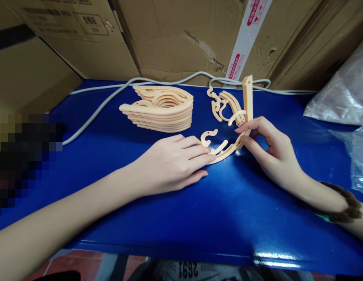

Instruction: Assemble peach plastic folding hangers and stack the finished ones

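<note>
My left hand [177, 164] lies palm down on the table, fingers stretched out. Its fingertips rest on the end of a curved beige hanger arm [226, 153], and the thumb is apart from it. My right hand [269, 146] pinches the other end, where a straight beige arm [248, 95] stands upright at the joint; the finger contact is partly hidden. A loose beige hanger hook [207, 136] lies just beyond my left fingertips. More loose hooks and curved pieces [220, 103] lie behind my right hand. To their left sits a stack of folded beige hangers [162, 111].
A grey-white cable [105, 102] runs across the back of the blue table [169, 226]. Cardboard boxes [175, 43] stand behind it like a wall. Clear plastic bags [342, 86] lie at the right. Something blurred out [20, 164] is at the left edge.
</note>
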A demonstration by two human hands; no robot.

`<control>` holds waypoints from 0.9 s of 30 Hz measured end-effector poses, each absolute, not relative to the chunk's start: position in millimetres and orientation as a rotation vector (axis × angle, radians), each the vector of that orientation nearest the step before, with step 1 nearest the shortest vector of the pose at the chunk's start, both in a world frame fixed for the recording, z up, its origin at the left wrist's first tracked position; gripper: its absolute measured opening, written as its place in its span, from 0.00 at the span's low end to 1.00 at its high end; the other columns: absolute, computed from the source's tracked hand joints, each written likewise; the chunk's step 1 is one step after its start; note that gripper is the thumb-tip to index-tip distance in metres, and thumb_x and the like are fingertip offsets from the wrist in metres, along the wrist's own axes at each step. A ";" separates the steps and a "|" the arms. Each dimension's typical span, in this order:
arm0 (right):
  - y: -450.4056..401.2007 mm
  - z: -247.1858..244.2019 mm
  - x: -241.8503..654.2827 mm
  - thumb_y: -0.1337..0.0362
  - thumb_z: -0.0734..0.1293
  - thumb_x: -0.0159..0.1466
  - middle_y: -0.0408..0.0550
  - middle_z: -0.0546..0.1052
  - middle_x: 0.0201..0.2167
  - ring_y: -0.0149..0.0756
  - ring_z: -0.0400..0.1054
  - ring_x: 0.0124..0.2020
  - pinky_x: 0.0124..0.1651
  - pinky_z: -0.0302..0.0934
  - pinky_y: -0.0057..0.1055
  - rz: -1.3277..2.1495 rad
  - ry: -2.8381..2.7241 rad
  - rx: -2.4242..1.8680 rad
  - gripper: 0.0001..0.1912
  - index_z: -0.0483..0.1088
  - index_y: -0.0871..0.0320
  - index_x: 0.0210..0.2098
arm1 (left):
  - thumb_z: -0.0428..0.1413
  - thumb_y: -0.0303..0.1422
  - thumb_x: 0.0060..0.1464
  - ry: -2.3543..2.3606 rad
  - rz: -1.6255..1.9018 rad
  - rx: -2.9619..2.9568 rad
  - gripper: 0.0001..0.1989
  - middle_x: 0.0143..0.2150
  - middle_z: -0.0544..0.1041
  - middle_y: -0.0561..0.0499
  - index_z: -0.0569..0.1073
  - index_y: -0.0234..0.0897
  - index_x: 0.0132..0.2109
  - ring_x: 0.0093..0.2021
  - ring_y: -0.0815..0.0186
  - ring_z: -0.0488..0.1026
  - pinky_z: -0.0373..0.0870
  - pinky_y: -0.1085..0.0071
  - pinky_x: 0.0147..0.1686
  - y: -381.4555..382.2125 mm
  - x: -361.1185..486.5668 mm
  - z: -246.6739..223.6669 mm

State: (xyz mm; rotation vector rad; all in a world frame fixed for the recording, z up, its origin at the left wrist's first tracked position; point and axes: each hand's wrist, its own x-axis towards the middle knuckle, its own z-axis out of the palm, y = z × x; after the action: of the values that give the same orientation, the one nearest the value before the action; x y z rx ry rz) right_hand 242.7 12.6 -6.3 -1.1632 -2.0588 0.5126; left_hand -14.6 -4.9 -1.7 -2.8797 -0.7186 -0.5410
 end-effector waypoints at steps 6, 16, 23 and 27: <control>10.9 -1.8 241.7 0.67 0.62 0.66 0.47 0.71 0.40 0.41 0.68 0.43 0.48 0.62 0.41 0.500 -2.184 -1.064 0.06 0.69 0.51 0.41 | 0.53 0.27 0.64 -0.657 -0.542 -2.852 0.14 0.48 0.80 0.49 0.72 0.32 0.55 0.47 0.62 0.75 0.72 0.67 0.41 -4.0 -14.9 -5.3; 9.1 3.6 240.3 0.68 0.61 0.64 0.48 0.74 0.37 0.44 0.65 0.41 0.43 0.59 0.44 0.427 -2.372 -0.906 0.04 0.64 0.52 0.34 | 0.49 0.21 0.64 -0.455 -0.648 -2.616 0.12 0.54 0.78 0.44 0.75 0.26 0.49 0.54 0.60 0.74 0.71 0.64 0.53 -16.4 -7.3 -0.2; 6.1 1.9 237.7 0.67 0.62 0.65 0.47 0.73 0.36 0.41 0.67 0.38 0.42 0.61 0.40 0.574 -2.438 -0.817 0.03 0.61 0.53 0.35 | 0.48 0.23 0.66 -0.458 -0.557 -2.619 0.12 0.42 0.82 0.50 0.77 0.33 0.43 0.45 0.63 0.78 0.71 0.62 0.52 -19.4 -0.9 2.1; 8.8 0.6 239.7 0.61 0.59 0.69 0.47 0.76 0.42 0.41 0.70 0.44 0.48 0.63 0.40 0.608 -2.312 -0.962 0.07 0.66 0.51 0.46 | 0.45 0.23 0.66 -0.435 -0.519 -2.623 0.14 0.41 0.81 0.52 0.76 0.35 0.43 0.42 0.65 0.77 0.70 0.63 0.52 -20.3 -0.8 2.6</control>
State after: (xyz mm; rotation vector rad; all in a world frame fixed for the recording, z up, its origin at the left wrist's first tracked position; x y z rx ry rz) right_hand 239.7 8.8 0.6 -0.9622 -2.3123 0.6076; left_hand -0.8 -20.3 2.6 -2.6234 -0.4345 -0.5186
